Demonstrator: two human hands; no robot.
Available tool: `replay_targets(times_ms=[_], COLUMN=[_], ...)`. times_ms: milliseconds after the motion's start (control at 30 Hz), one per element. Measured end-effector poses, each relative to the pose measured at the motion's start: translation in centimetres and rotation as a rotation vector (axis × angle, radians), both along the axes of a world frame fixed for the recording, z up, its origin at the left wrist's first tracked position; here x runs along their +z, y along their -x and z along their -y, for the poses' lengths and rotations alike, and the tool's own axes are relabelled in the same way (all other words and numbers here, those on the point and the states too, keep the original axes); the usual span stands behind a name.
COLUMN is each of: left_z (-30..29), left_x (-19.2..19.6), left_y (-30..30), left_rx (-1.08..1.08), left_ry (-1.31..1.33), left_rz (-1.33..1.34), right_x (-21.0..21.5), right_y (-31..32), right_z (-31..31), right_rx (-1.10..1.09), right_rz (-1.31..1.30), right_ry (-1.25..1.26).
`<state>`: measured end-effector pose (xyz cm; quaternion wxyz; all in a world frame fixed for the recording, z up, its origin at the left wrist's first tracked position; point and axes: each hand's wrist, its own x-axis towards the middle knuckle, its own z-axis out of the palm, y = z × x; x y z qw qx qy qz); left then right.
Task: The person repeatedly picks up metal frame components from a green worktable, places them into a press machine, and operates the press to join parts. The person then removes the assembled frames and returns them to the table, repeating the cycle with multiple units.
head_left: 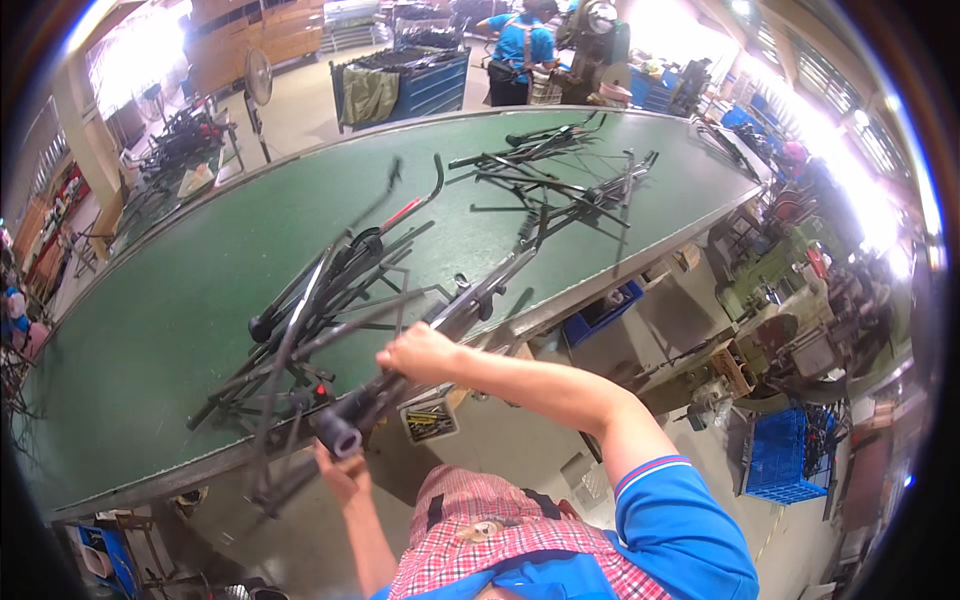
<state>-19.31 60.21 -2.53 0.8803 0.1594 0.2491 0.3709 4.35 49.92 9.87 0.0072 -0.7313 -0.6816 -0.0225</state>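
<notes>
I hold a long black tubular metal frame [462, 312] slantwise over the near edge of the green-topped table [180, 290]. My right hand [420, 355] is closed around its middle. At the near end, beside a thick round tube end, my left hand [345, 474] grips the frame from below, with part of its fingers hidden. Just left of it, a pile of similar black folded frames [330, 290] lies on the table, one with a red-marked bent handle. Further off, more black frames [560, 175] lie in a second pile.
A small tray of parts [429, 421] sits below the table edge, near a blue bin [603, 312]. Green machinery [800, 320] and a blue crate [788, 455] stand at the right. Beyond the table are a blue cart [430, 88], a person in blue [520, 50] and a standing fan [258, 78].
</notes>
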Motion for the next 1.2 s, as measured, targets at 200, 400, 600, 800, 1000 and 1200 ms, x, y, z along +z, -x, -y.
replay_targets(times_ms=[200, 400, 600, 800, 1000, 1200], left_z=[3.1, -8.8, -16.2, 4.9, 30.4, 44.2], left_x=[-5.4, -5.1, 4.1, 11.9, 4.1, 3.8], left_y=[3.2, -0.8, -7.4, -19.1, -21.7, -22.4], left_rx=[0.068, -0.028, 0.694, 0.014, -1.271, -1.587], left_ry=[0.314, 0.065, -0.629, -1.086, -2.280, -2.020], left_rz=[-0.088, -0.240, -0.869, -0.254, 0.264, 0.175], right_x=[-7.7, -7.2, -16.7, -27.8, -29.7, -27.9], right_y=[1.6, 0.0, 3.7, 11.0, 11.7, 8.3], right_z=[3.8, 10.9, 29.5, 49.8, 63.6, 75.8], right_rx=[0.132, -0.199, -0.653, -1.354, -1.697, -1.985], right_rz=[-0.033, -0.161, -0.359, -0.751, -0.794, -0.280], right_ry=[-0.102, -0.401, 0.052, 0.426, 0.035, -0.636])
